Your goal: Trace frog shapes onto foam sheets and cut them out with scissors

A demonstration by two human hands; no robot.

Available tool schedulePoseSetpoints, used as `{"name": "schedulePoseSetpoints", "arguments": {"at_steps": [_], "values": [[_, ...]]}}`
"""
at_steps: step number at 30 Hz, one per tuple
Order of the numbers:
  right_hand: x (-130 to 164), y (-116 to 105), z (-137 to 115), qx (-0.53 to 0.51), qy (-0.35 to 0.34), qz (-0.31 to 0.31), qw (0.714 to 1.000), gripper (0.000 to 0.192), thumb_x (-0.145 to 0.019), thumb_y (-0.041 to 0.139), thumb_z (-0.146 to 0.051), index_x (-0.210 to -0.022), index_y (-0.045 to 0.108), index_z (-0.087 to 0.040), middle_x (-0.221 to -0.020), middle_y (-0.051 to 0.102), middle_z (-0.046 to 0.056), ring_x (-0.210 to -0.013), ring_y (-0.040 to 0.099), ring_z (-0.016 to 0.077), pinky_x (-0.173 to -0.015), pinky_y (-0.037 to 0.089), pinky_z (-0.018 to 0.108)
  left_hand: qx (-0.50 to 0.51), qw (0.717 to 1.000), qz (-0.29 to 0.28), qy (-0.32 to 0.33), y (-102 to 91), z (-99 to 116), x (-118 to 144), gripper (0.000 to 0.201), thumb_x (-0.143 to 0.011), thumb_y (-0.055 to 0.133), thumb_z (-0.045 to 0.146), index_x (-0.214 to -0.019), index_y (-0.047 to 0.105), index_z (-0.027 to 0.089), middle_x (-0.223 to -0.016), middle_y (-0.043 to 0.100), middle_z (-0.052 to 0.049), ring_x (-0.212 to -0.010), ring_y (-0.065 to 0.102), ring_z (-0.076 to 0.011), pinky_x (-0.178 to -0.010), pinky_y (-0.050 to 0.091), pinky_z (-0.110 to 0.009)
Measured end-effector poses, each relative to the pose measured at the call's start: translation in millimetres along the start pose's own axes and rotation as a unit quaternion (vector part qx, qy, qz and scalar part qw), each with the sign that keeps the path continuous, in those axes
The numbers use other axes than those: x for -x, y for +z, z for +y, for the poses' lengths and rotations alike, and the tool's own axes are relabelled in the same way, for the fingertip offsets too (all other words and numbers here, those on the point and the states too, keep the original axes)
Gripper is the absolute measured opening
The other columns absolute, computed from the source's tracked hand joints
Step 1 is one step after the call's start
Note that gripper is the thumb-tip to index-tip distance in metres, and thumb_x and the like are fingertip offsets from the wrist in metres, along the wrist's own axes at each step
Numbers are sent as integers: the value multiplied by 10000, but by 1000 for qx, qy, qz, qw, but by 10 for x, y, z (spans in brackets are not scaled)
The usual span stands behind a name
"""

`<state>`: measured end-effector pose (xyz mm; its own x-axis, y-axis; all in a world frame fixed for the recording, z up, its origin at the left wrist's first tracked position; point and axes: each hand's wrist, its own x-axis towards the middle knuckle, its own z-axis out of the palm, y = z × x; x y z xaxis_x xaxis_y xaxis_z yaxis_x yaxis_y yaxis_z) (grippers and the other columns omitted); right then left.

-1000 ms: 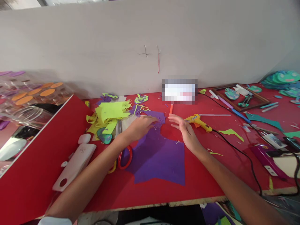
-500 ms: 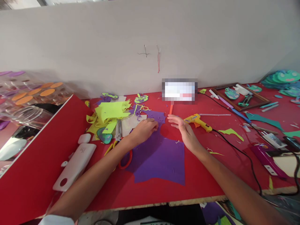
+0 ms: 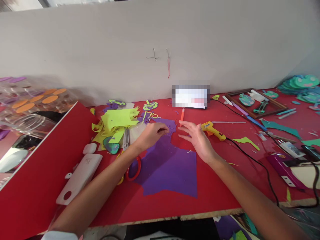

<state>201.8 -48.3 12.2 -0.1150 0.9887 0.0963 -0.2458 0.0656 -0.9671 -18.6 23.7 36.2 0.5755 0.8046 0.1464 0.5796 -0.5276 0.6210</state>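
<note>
My left hand (image 3: 150, 133) rests at the jagged far edge of a purple foam sheet (image 3: 170, 170), its fingers curled shut with thumb against fingertips; I cannot see anything between them. My right hand (image 3: 196, 138) hovers just right of that edge with fingers spread, holding nothing. A yellow glue gun (image 3: 213, 130) lies right behind its fingers. An orange marker (image 3: 182, 115) lies just beyond the fingertips. Red-handled scissors (image 3: 134, 170) lie partly under my left forearm.
Neon-yellow foam scraps (image 3: 117, 120) are piled at the back left by small silver scissors (image 3: 126, 137). A white case (image 3: 80, 176) lies on the left against a tilted red board (image 3: 37, 173). The black glue-gun cable (image 3: 257, 163) runs right. A wooden frame (image 3: 280, 106) and teal cutouts (image 3: 303, 83) are far right.
My left hand went from lying flat on the purple sheet to curled fingers. My right hand lifted slightly and spread its fingers wider.
</note>
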Motion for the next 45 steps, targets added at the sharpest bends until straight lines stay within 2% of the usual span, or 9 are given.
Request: {"name": "schedulePoseSetpoints", "arguments": {"at_steps": [5,10,14,19,23,28,32,39,45], "values": [[7,22,-42,-33,5,-14,999,594,-987,293,-738,-1282,641,-358,-1553,477,29,-1401,467,295,-1072,504,546,-36,999,19,4,50,52,22,189,-911,649,280,-777,712,163,-725,688,-12,-625,561,-112,-613,396,-226],[15,34,-59,-32,4,-25,999,616,-978,276,-756,-1298,624,-361,-1576,453,26,-1418,446,293,-1073,499,552,43,999,3,21,72,110,41,167,-892,565,135,-925,723,177,-851,741,-21,-741,650,-124,-674,462,-211],[15,41,-76,-31,4,-33,999,627,-972,276,-764,-1312,610,-357,-1586,440,28,-1419,447,288,-1079,495,548,85,996,-1,16,104,126,54,227,-937,478,145,-911,702,164,-769,718,-15,-655,638,-107,-643,472,-204],[10,44,-85,-9,2,-38,999,634,-981,234,-755,-1327,593,-363,-1594,429,32,-1411,463,281,-1075,505,545,43,999,15,-3,137,156,57,187,-911,616,257,-759,663,160,-616,607,27,-540,490,-92,-538,358,-211],[8,39,-77,8,1,-43,999,654,-980,190,-757,-1360,563,-377,-1612,413,23,-1423,455,288,-1070,504,564,46,999,17,7,137,195,56,68,-877,630,151,-823,670,164,-702,657,20,-613,538,-99,-616,406,-217],[24,30,-75,-14,6,-68,998,621,-992,212,-739,-1379,556,-397,-1639,369,4,-1455,408,287,-1068,498,565,4,997,22,77,180,169,85,193,-952,506,91,-975,684,163,-895,708,-39,-776,628,-130,-738,470,-240],[37,37,-84,-32,8,-79,996,608,-997,234,-729,-1385,559,-391,-1645,351,10,-1453,402,289,-1044,516,561,-43,987,-19,153,231,115,125,243,-1026,449,161,-1056,690,167,-1027,723,-80,-906,671,-167,-806,490,-271],[48,38,-34,-27,18,-95,995,636,-987,222,-747,-1417,533,-396,-1665,313,17,-1462,389,294,-1021,536,552,-117,972,-88,183,203,143,151,248,-1039,454,207,-961,682,151,-892,699,-62,-812,671,-170,-727,480,-267],[39,20,-55,-45,28,-99,994,646,-1001,167,-727,-1423,524,-395,-1685,272,-4,-1472,386,281,-1031,541,537,-157,970,-39,179,196,169,135,242,-1033,455,198,-936,671,149,-935,706,-79,-871,675,-186,-771,494,-283]]}}
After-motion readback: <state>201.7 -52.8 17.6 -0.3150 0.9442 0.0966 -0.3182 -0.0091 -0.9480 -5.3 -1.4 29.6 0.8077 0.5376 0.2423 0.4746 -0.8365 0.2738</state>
